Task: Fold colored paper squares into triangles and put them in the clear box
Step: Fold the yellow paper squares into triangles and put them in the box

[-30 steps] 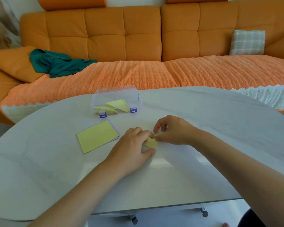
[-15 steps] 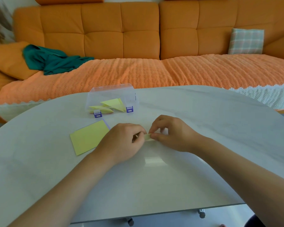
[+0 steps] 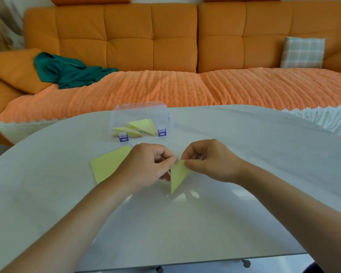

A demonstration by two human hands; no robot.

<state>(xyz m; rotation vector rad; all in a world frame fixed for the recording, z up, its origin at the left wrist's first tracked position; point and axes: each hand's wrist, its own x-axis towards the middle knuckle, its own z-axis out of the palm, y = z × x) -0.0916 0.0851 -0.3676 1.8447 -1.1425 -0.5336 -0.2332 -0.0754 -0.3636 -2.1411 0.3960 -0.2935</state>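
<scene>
From the head view, both bare forearms reach in from the lower edge over the pale table (image 3: 254, 174), and the hands meet on the near side of the clear box (image 3: 140, 109). The left hand (image 3: 148, 167) is knuckles-up with its fingers curled in. Its thumb and forefinger pinch the top left corner of a folded yellow triangle (image 3: 178, 176). The right hand (image 3: 211, 162) is curled the same way and pinches the triangle's top right corner between thumb and forefinger.

The triangle hangs below both sets of fingertips with its long point towards the table. Whether the tip touches the surface cannot be told.

There is one triangle in the hands. One pile of flat yellow squares (image 3: 107, 167) lies on the table near the box, to its near left, partly under the left hand; how many sheets it holds cannot be told. Inside the one box, at least two yellow folded triangles (image 3: 143, 125) lie overlapping.
</scene>
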